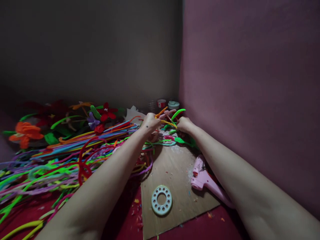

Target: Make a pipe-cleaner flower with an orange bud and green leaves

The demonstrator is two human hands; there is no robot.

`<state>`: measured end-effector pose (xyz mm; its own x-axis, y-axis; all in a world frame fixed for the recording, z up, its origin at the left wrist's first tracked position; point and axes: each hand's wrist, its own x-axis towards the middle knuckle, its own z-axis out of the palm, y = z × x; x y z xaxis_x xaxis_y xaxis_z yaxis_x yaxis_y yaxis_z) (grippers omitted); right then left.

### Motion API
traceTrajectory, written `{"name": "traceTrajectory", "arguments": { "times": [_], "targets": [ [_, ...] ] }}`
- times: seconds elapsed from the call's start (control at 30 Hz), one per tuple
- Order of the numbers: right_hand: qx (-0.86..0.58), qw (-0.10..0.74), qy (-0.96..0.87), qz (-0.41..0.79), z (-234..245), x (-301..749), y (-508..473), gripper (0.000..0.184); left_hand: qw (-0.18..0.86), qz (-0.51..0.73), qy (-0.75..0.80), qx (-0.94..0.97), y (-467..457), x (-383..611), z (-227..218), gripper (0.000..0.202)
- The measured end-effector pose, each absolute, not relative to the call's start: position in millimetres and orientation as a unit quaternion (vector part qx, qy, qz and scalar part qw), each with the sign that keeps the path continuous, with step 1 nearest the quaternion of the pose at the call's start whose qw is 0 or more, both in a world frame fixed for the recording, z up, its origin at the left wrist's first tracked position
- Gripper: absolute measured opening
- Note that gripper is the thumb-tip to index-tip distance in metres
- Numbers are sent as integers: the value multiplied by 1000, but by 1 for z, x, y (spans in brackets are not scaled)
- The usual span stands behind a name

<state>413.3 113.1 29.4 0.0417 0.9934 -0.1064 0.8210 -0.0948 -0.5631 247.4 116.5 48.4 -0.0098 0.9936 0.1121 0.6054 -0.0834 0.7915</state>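
Note:
Both arms reach out to the far end of a wooden board point(172, 173). My left hand point(151, 123) is closed on a yellow-orange pipe cleaner point(169, 123), one stretch of which runs across to the right. At its other end my right hand point(184, 125) is closed, fingers curled around that end; the exact grip is hidden. A bright green pipe cleaner point(178, 114) rises beside the right hand, and a pale pink one point(167, 114) shows behind the gap between the hands. Below them, green loops point(180, 140) lie on the board.
A pink glue gun point(206, 183) rests by my right forearm. Nearer stands a pale ring with holes point(161, 212). Heaped pipe cleaners point(62, 173) and fuzzy flowers point(26, 133) fill the left side. Small jars point(173, 105) stand behind the hands, and a wall point(250, 83) closes the right.

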Motion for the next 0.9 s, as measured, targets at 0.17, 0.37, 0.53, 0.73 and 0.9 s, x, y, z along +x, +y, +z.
{"name": "traceTrajectory", "arguments": {
  "times": [0.17, 0.37, 0.53, 0.73, 0.9],
  "targets": [
    [-699, 179, -644, 255, 31, 411, 107, 18, 393, 474, 544, 571, 114, 237, 51, 13],
    [-704, 217, -634, 233, 39, 407, 100, 17, 511, 544, 441, 499, 103, 237, 57, 10],
    [-695, 283, -615, 243, 47, 408, 94, 12, 553, 565, 359, 496, 87, 232, 74, 9],
    [-592, 393, -596, 373, 64, 400, 63, 6, 580, 521, 257, 571, 62, 228, 92, 16],
    [-460, 432, -611, 478, 65, 381, 32, 40, 594, 529, 234, 559, 51, 229, 96, 16]
  ]
}}
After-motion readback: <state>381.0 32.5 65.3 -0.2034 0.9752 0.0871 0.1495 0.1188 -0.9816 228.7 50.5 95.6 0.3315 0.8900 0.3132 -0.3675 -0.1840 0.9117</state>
